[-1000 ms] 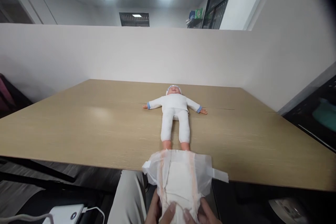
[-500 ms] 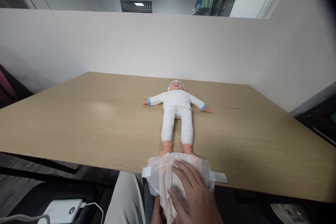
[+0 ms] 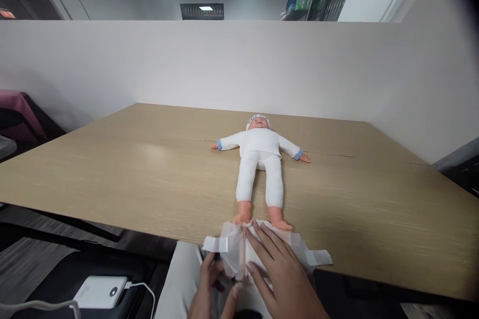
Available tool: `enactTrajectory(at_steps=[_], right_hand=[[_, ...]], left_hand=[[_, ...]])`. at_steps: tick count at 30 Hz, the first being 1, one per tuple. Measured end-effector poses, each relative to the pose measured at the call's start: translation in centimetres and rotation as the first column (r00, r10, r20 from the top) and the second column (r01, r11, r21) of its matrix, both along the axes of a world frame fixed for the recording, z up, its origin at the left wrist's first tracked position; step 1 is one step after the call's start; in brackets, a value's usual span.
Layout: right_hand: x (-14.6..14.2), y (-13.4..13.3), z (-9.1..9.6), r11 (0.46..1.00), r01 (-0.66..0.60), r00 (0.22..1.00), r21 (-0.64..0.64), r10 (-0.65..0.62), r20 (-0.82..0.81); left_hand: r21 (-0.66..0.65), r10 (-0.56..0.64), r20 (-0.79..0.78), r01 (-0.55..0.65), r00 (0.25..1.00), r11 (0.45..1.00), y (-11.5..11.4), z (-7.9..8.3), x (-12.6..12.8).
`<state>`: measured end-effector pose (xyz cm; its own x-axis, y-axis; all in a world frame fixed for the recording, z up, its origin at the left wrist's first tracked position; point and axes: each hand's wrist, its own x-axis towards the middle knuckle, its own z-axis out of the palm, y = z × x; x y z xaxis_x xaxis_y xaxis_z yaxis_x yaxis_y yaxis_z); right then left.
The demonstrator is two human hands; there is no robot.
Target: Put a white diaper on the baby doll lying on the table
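Observation:
A baby doll [image 3: 260, 162] in a white suit and cap lies on its back on the wooden table [image 3: 130, 174], arms spread, feet towards me. A white diaper [image 3: 234, 251] lies at the table's near edge, just below the doll's feet, with tape tabs sticking out left and right. My right hand [image 3: 279, 271] lies flat on the diaper, fingers stretched out towards the doll's feet. My left hand [image 3: 207, 289] sits below the table edge, fingers pinching the diaper's lower left part.
A white partition wall [image 3: 149, 70] rises behind the table. A white power bank [image 3: 99, 291] with a cable lies at the lower left, below table height. My trouser leg [image 3: 175, 279] shows under the table edge. A dark chair stands at far left.
My right hand rose from under the diaper's lower edge and spread flat on top of it, pressing it down. The diaper flattened. The camera shifted slightly left.

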<state>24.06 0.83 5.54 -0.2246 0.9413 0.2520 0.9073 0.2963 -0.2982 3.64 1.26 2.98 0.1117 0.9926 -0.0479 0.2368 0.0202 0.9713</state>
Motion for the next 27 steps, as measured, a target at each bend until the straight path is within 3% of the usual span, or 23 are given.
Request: enactTrajectory(at_steps=[6, 9, 12, 14, 16, 17, 18, 20, 22, 23, 25, 27], right_hand=[[0.1, 0.0, 0.1, 1.000, -0.007, 1.000, -0.024, 0.008, 0.005], [0.0, 0.0, 0.2, 1.000, -0.005, 1.000, -0.029, 0.006, 0.013], [-0.1, -0.1, 0.2, 0.999, 0.006, 1.000, -0.036, -0.006, 0.026], [-0.2, -0.2, 0.1, 0.999, 0.014, 0.999, -0.042, -0.013, 0.030], [-0.3, -0.2, -0.1, 0.999, 0.019, 0.999, -0.045, -0.017, 0.034], [-0.3, -0.2, -0.1, 0.999, 0.019, 0.999, -0.047, -0.018, 0.035], [-0.3, -0.1, -0.2, 0.999, 0.019, 0.999, -0.049, -0.017, 0.035], [-0.2, -0.1, -0.3, 0.999, 0.014, 0.999, -0.049, -0.012, 0.035], [0.0, 0.0, -0.4, 0.999, 0.002, 0.999, -0.043, 0.000, 0.037], [0.0, 0.0, -0.4, 0.999, -0.006, 0.999, -0.038, 0.007, 0.039], [0.1, 0.1, -0.7, 0.999, -0.023, 0.999, -0.028, 0.024, 0.044], [0.2, 0.2, -1.0, 0.999, -0.033, 0.998, -0.009, 0.034, 0.050]], left_hand=[[0.204, 0.100, -0.096, -0.078, 0.990, 0.976, 2.3, 1.5, -2.0], [0.375, 0.143, -0.212, -0.054, 0.967, 0.925, 5.2, 2.1, -3.6], [0.601, 0.137, -0.420, 0.161, 0.897, 0.783, 9.9, 3.1, -3.7], [0.648, 0.130, -0.586, 0.366, 0.800, 0.668, 13.4, 4.2, -2.2], [0.598, 0.118, -0.706, 0.498, 0.698, 0.628, 16.6, 5.6, 0.3], [0.566, 0.095, -0.767, 0.598, 0.635, 0.567, 18.0, 6.3, 1.7], [0.514, 0.056, -0.829, 0.718, 0.556, 0.470, 19.1, 6.9, 3.0], [0.387, -0.029, -0.917, 0.903, 0.398, 0.188, 20.7, 8.0, 5.3], [0.304, -0.097, -0.950, 0.950, 0.296, -0.078, 21.7, 8.5, 6.7], [0.287, -0.123, -0.955, 0.943, 0.269, -0.168, 22.0, 8.6, 7.3], [0.290, -0.152, -0.954, 0.922, 0.258, -0.255, 22.3, 8.4, 8.0], [0.316, -0.164, -0.946, 0.910, 0.280, -0.269, 22.4, 8.1, 8.7]])
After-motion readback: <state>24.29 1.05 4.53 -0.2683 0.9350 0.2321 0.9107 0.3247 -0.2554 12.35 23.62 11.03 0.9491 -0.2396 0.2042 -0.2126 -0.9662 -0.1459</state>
